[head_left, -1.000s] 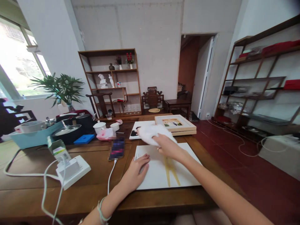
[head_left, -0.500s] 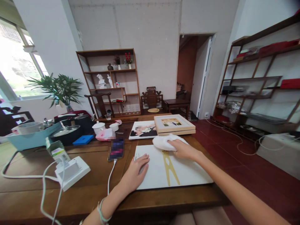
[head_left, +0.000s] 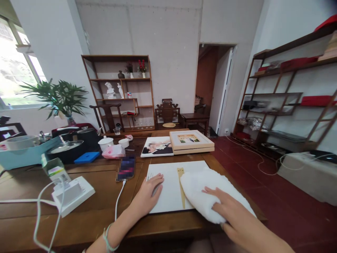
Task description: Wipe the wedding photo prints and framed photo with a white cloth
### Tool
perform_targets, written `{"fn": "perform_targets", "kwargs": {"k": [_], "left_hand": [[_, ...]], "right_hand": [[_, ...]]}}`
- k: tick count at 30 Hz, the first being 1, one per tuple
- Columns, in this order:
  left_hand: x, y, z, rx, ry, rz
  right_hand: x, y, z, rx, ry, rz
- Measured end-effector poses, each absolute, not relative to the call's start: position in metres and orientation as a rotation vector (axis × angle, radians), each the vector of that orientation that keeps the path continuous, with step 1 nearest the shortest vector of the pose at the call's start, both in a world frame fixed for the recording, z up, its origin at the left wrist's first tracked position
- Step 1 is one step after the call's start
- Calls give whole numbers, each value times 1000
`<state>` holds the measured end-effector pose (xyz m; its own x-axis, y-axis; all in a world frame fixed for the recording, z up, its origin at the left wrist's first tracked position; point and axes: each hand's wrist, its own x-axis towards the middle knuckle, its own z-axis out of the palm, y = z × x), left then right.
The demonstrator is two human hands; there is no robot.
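While I have the left hand (head_left: 149,194) resting flat, holding nothing, on the left of the white panel (head_left: 170,188), the right hand (head_left: 228,208) has its grip bunched around the white cloth (head_left: 201,189), covering the panel's near right part on the bench (head_left: 91,219).

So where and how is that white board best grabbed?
Probably pinch its left and right edges from the near side: the white board lies flat on the table, so its thin rim offers the grip. The left hand rests at its left edge; the white cloth under the right hand covers much of its right side.
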<state>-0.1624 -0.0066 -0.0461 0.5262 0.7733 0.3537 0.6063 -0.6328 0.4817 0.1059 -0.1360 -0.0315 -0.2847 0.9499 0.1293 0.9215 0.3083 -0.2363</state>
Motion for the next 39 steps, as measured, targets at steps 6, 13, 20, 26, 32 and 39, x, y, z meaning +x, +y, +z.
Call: {"fn": "perform_targets", "kwargs": {"k": [6,13,20,26,32,39], "left_hand": [[-163,-8,-45,2458,1155,802],[-162,-6,-49,2468,1162,816],[-161,-1,-44,2495,1148,1023],[-166,2,-49,2482,1322,1115],[-166,-2,-48,2474,1605,955],[-168,-5,-42,2318,1752,833]], "right_hand": [[117,-89,-17,-1696,-2318,209],[83,-21,-16,-1689,-2305,235],[11,-34,-20,-1467,-2430,134],[33,-92,-4,-1165,-2597,278],[109,-120,2,-1527,-2399,443],[175,-90,-52,-1828,-2107,-45]]}}
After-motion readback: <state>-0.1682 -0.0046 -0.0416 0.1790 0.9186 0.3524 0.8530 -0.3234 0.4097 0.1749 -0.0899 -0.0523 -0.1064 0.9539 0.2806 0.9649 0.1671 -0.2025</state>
